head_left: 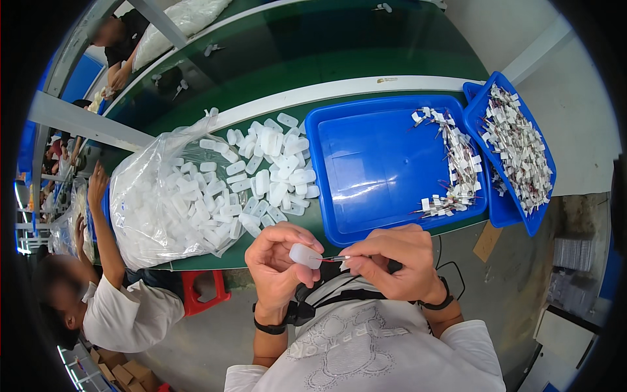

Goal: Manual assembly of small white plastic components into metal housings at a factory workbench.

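Left grip [273, 260]: curled around white casing [304, 256]
Right grip [403, 262]: pinched on wired part [336, 259]
Loose casings [283, 164]: left of blue tray [375, 166]

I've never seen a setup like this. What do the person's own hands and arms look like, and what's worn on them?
The left hand and right hand are human and ungloved. Each wrist has a black band, the left band with a chunky black piece beside it, the right band plainer. The forearms are bare below short white sleeves.
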The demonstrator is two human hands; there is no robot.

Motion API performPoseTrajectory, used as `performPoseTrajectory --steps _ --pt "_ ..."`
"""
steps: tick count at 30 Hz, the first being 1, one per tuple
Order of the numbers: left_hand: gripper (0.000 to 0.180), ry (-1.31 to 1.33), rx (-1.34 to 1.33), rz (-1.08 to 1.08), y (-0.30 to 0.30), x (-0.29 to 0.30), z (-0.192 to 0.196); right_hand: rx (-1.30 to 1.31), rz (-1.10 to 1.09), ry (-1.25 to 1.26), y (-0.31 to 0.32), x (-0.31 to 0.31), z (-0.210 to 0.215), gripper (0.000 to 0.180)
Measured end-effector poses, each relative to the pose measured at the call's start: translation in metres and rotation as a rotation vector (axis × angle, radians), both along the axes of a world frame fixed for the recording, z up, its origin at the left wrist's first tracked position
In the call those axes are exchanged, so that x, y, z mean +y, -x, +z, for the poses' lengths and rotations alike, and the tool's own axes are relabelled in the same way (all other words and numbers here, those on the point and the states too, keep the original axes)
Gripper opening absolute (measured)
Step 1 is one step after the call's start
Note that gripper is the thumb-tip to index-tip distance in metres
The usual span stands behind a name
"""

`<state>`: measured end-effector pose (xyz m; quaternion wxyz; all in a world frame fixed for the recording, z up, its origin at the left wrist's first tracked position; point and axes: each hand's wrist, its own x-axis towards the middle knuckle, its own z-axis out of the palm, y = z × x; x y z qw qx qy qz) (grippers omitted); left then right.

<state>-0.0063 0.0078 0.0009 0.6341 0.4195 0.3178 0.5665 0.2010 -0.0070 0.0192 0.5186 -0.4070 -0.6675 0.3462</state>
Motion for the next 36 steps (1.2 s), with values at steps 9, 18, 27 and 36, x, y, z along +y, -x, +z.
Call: performPoseTrajectory --steps 9,18,27,36 --pt "0.054 -0.071 0.016 -0.036 0.008 0.000 -0.007 -0.038 0.031 0.007 -0.004 0.002 0.004 0.006" --pt "0.053 -0.156 0.115 -0.027 0.006 0.004 -0.005 -0.009 0.047 0.046 -0.007 0.000 0.002 0.005" --pt "0.040 -0.194 0.329 -0.075 0.001 0.002 0.013 0.032 0.032 0.078 -0.005 0.002 -0.005 0.006" --pt "0.038 -0.367 0.576 0.011 -0.003 0.000 0.031 -0.015 0.073 -0.004 -0.004 0.009 -0.007 0.010"
